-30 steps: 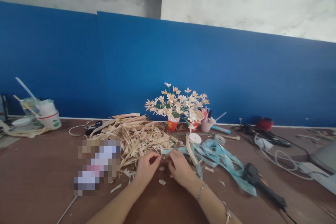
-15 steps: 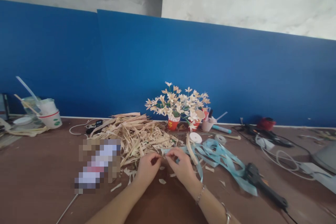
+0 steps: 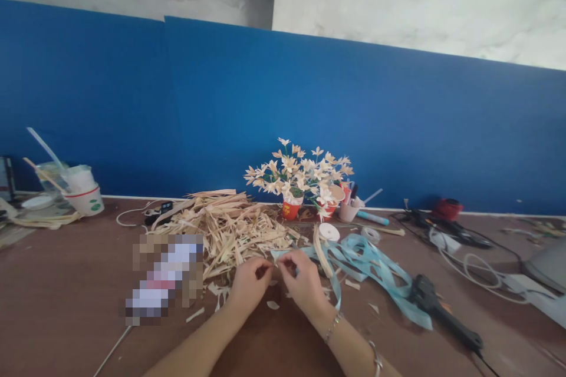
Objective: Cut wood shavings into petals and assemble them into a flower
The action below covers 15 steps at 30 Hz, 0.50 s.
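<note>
Right hand (image 3: 303, 281) has edged nearer the left hand (image 3: 250, 283); both pinch fingertips, contents unclear; two red pots (image 3: 292, 211) stand beyond.

- Left hand (image 3: 251, 280) and right hand (image 3: 306, 283) nearly meet over a brown table (image 3: 62, 288), both pinched; anything held is too small to tell.
- Pale dry strips (image 3: 234, 227) lie heaped just beyond them.
- Light-blue ribbon (image 3: 369, 262) tangles at right, beside a black gun-shaped tool (image 3: 446, 315).
- Cream flowers (image 3: 300, 174) stand before a blue partition (image 3: 283, 88).

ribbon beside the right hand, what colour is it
Light blue; the ribbon shows best in the head view.
</note>
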### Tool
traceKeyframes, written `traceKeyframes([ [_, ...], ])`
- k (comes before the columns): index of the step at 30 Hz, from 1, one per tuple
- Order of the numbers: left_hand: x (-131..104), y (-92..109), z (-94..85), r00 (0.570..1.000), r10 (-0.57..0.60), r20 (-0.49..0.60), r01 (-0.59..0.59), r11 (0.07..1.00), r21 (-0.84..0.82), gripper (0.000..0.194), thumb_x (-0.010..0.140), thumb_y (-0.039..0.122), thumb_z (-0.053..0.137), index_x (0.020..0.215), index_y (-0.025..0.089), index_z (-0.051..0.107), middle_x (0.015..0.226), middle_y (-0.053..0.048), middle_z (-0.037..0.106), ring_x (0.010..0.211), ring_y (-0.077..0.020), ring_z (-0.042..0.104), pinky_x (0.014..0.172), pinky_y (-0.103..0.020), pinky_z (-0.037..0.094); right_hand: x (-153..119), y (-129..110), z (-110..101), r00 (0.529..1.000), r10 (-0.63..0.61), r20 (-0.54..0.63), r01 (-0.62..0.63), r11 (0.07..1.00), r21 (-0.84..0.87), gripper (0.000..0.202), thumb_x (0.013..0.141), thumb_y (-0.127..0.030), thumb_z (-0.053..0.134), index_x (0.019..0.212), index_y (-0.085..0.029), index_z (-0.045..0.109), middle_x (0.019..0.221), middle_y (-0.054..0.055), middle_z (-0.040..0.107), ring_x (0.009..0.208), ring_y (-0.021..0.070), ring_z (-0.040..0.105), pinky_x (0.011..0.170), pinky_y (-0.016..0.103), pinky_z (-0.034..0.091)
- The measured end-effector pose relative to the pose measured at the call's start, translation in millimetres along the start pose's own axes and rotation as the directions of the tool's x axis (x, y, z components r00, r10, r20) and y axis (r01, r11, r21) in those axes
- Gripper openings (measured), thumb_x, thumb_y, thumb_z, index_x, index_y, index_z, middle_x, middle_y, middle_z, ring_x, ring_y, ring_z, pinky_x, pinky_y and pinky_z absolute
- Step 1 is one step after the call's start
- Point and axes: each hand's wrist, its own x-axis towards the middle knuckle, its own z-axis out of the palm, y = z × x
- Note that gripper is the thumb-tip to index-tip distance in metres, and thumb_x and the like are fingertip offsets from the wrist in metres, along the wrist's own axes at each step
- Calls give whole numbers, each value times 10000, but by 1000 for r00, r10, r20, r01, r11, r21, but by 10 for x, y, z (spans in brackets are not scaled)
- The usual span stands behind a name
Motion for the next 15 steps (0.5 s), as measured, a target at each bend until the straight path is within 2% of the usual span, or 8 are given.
traceKeyframes([
  [15, 0, -9, 9, 999, 26, 23, -27, 999, 23, 180, 740, 195, 469, 676, 181, 636, 650, -24, 613, 624, -154, 549, 592, -247, 407, -6, 10, 28, 994, -102, -38, 100, 993, -57, 114, 723, -93, 499, 738, -181, 569, 714, 26, 592, 702, 157, 544, 653, 261, 435],
])
